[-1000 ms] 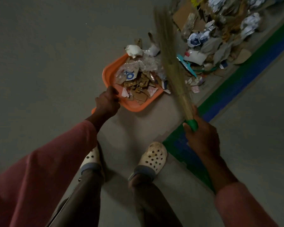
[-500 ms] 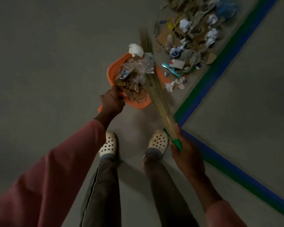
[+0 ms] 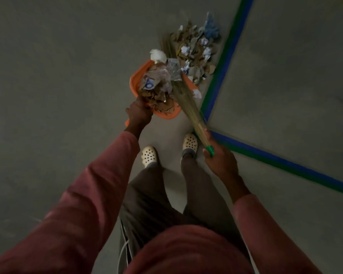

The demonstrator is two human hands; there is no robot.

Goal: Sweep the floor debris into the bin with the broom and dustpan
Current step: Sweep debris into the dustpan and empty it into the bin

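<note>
Debris (image 3: pixel 156 91) lay heaped in one orange dustpan (image 3: pixel 134 82): brown cardboard scraps, a scrap of paper with a blue mark (image 3: pixel 149 84), crumpled clear plastic (image 3: pixel 173 69) and a white wad (image 3: pixel 157 55) at the pan's far edge. A second, larger heap of litter (image 3: pixel 196 54), made of brown pieces, crumpled white papers and something blue, sat on the floor (image 3: pixel 67 76) just beyond the pan, close to the taped line (image 3: pixel 224 62).

The left hand (image 3: pixel 140 112) gripped the dustpan at its near end, fingers curled round it. Whether the pan touched the floor could not be told. The right hand (image 3: pixel 220 161) was closed round the green handle (image 3: pixel 210 150) of one straw broom (image 3: pixel 188 103), whose bristles slanted up across the pan's right side toward the floor heap; the tips were blurred.

Counted: one dustpan, one broom, two heaps of debris, two hands in dusty-red sleeves, and two cream perforated clogs (image 3: pixel 149 156) below brown trousers.

The floor was plain grey and dimly lit. Two blue-and-green tape lines met in a corner just right of the pan, one running to the top edge, the other (image 3: pixel 285 165) to the right edge.
</note>
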